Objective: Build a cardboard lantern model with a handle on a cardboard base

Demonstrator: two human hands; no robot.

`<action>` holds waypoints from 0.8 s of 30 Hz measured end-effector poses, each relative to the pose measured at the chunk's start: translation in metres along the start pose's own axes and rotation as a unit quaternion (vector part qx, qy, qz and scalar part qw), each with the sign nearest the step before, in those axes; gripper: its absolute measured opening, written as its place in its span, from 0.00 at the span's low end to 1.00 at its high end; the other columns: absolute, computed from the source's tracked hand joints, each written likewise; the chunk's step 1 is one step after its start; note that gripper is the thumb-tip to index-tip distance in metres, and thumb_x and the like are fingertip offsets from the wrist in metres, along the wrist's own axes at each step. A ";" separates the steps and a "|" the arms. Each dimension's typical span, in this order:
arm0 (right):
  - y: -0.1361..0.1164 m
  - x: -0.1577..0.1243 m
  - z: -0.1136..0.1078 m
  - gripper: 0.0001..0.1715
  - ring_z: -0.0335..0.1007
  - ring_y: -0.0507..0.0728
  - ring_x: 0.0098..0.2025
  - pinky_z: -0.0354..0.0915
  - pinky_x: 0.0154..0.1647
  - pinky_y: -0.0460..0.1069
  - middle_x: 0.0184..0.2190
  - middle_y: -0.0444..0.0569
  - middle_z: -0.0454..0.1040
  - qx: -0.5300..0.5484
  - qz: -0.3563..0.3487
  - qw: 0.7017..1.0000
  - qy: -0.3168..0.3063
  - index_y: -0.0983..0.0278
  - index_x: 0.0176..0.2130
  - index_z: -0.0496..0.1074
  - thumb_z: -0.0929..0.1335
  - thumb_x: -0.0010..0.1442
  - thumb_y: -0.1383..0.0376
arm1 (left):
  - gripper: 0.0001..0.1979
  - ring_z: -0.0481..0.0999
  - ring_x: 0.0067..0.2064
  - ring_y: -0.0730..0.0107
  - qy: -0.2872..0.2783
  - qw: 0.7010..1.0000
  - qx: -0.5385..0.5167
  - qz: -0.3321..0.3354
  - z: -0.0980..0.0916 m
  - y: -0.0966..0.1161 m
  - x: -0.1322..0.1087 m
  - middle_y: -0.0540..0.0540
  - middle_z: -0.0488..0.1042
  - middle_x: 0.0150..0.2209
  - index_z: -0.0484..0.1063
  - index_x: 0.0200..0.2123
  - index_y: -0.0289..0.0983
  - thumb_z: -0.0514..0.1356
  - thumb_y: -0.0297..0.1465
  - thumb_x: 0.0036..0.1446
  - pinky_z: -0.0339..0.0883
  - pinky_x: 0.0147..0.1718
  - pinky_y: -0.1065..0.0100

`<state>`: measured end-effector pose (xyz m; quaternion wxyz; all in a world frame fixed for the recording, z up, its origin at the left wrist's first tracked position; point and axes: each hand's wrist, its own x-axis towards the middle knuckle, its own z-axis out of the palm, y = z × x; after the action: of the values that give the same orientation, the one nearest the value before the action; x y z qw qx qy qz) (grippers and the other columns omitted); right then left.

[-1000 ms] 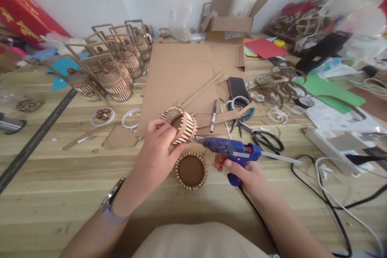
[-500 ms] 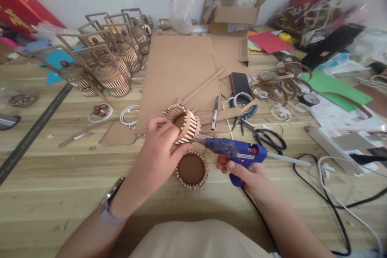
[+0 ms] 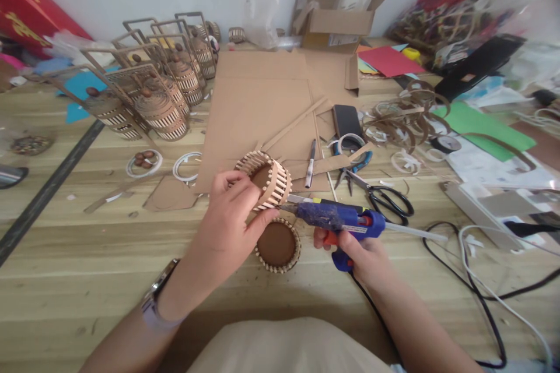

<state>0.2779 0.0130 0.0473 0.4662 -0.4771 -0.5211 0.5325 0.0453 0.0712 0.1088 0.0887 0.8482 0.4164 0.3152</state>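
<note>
Head view: your left hand (image 3: 235, 201) gripped a slatted basket (image 3: 278, 185) that looked mostly built, while your right hand (image 3: 366, 253) held the glue gun (image 3: 335, 217) near its edge, so gluing probably wasn't done.

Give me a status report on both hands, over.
Left hand gripping slatted cup. Right hand holding glue gun, nozzle by cup. Second cup sits close.

Bare left hand (image 3: 234, 204) closed in a pinch, back up, fingers (image 3: 231, 182) curled, thumb (image 3: 263, 219) angled right; bare left forearm (image 3: 125, 329) slants in from lower left. Bare right hand (image 3: 363, 253) in pistol grip; bare right forearm (image 3: 417, 315) enters lower right.
</note>
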 end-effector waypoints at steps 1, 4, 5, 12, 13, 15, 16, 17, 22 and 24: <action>0.000 0.000 0.000 0.31 0.68 0.55 0.27 0.65 0.28 0.50 0.27 0.52 0.77 -0.006 -0.002 1.000 0.003 0.62 0.31 0.76 0.66 0.57 0.38 | 0.12 0.65 0.46 0.57 0.000 1.000 -0.001 0.001 0.000 0.000 0.000 0.48 0.68 0.29 0.61 0.29 0.40 0.62 0.27 0.61 0.68 0.46 0.58; 0.000 -0.002 0.001 0.32 0.69 0.56 0.28 0.66 0.29 0.50 0.27 0.52 0.77 -0.030 -0.024 0.999 0.006 0.62 0.30 0.76 0.65 0.58 0.38 | 0.12 0.65 0.46 0.57 0.005 1.000 -0.004 0.001 -0.001 0.002 -0.001 0.48 0.68 0.29 0.61 0.28 0.40 0.61 0.29 0.62 0.68 0.46 0.57; -0.001 -0.003 0.001 0.32 0.70 0.56 0.29 0.66 0.30 0.50 0.27 0.52 0.77 -0.038 -0.035 0.999 0.007 0.61 0.29 0.76 0.65 0.59 0.38 | 0.12 0.65 0.46 0.56 0.007 1.000 -0.006 0.000 -0.001 0.002 -0.001 0.48 0.69 0.30 0.61 0.28 0.40 0.61 0.29 0.62 0.68 0.46 0.57; -0.008 -0.008 0.004 0.33 0.68 0.55 0.24 0.64 0.22 0.50 0.24 0.50 0.76 -0.075 -0.064 0.995 0.017 0.60 0.28 0.76 0.64 0.58 0.36 | 0.11 0.66 0.46 0.57 0.016 1.000 -0.010 -0.010 -0.004 0.008 -0.003 0.47 0.69 0.31 0.60 0.29 0.41 0.58 0.30 0.63 0.68 0.45 0.57; -0.008 -0.008 0.005 0.32 0.69 0.56 0.24 0.65 0.23 0.50 0.24 0.50 0.76 -0.076 -0.069 0.995 0.019 0.60 0.28 0.76 0.65 0.57 0.36 | 0.11 0.66 0.46 0.57 0.018 1.000 -0.012 -0.009 -0.004 0.009 -0.003 0.47 0.69 0.31 0.60 0.29 0.41 0.58 0.30 0.64 0.69 0.45 0.57; -0.008 -0.010 0.006 0.31 0.71 0.57 0.26 0.68 0.26 0.51 0.24 0.50 0.77 -0.077 -0.081 0.993 0.024 0.60 0.29 0.75 0.66 0.56 0.37 | 0.11 0.66 0.46 0.57 0.020 1.000 -0.016 -0.006 -0.004 0.010 -0.003 0.47 0.69 0.31 0.60 0.29 0.41 0.58 0.30 0.64 0.69 0.45 0.58; -0.008 -0.010 0.006 0.30 0.72 0.58 0.26 0.69 0.27 0.51 0.24 0.50 0.78 -0.075 -0.086 0.993 0.028 0.59 0.29 0.76 0.66 0.56 0.37 | 0.11 0.66 0.46 0.57 0.021 1.000 -0.016 -0.006 -0.004 0.010 -0.003 0.46 0.70 0.31 0.60 0.30 0.41 0.58 0.30 0.64 0.69 0.45 0.58; -0.007 -0.011 0.007 0.29 0.73 0.58 0.26 0.69 0.28 0.52 0.24 0.50 0.78 -0.070 -0.092 0.993 0.035 0.59 0.30 0.76 0.67 0.55 0.37 | 0.10 0.67 0.46 0.57 0.021 1.000 -0.015 -0.006 -0.004 0.011 -0.004 0.46 0.70 0.32 0.60 0.30 0.41 0.58 0.30 0.64 0.69 0.45 0.58; -0.007 -0.011 0.008 0.27 0.73 0.59 0.26 0.69 0.29 0.53 0.24 0.50 0.78 -0.084 -0.106 0.990 0.041 0.57 0.33 0.77 0.67 0.56 0.39 | 0.10 0.67 0.47 0.56 0.022 1.000 -0.011 -0.009 -0.005 0.012 -0.004 0.46 0.71 0.32 0.62 0.30 0.41 0.58 0.30 0.64 0.69 0.46 0.57; -0.009 -0.011 0.008 0.30 0.71 0.59 0.26 0.67 0.27 0.53 0.24 0.51 0.77 -0.104 -0.103 0.989 0.032 0.58 0.29 0.76 0.66 0.56 0.37 | 0.10 0.67 0.47 0.56 0.023 1.000 -0.012 -0.009 -0.005 0.012 -0.004 0.46 0.71 0.32 0.62 0.30 0.41 0.58 0.30 0.64 0.69 0.46 0.57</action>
<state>0.2707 0.0018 0.0568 0.4829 -0.4831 -0.6051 0.4090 0.0482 0.0599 0.1158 0.0921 0.8356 0.4221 0.3393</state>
